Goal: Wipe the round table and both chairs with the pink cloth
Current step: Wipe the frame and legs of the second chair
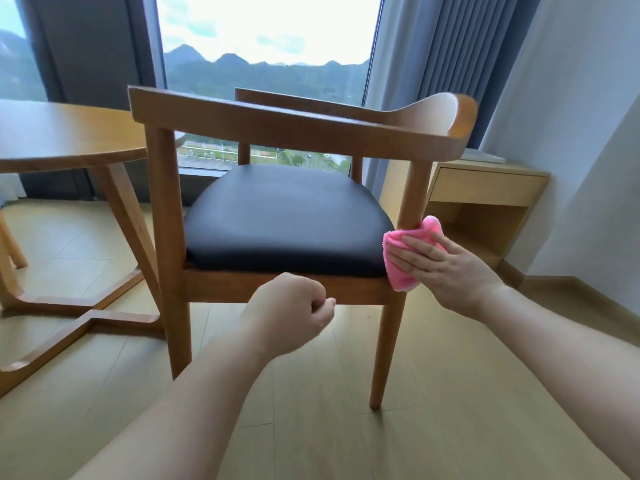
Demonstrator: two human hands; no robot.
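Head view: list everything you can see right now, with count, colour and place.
Armchair: one, brown wood, black seat, centre.
Round table: one, brown wood, left, partly cut off.
Pink cloth: one, pressed against the armchair's near right corner, where post meets seat.
Bedside cabinet: one, light wood, right, against the wall.
Curtains: blue-grey, right of the window.
Window: mountains outside.
Floor: light wood.
Left hand: fist, holding nothing, before the seat rail.
Right hand: flat on the cloth.

The chair (pixel 298 129) has a smooth, satin-finished wooden frame and a dark seat pad (pixel 287 216) of matt, leather-like material. The pink cloth (pixel 412 251) beside that pad looks fluffy. The round table (pixel 65 140) is smooth wood; the floor (pixel 311 427) is matt wood-look planks.
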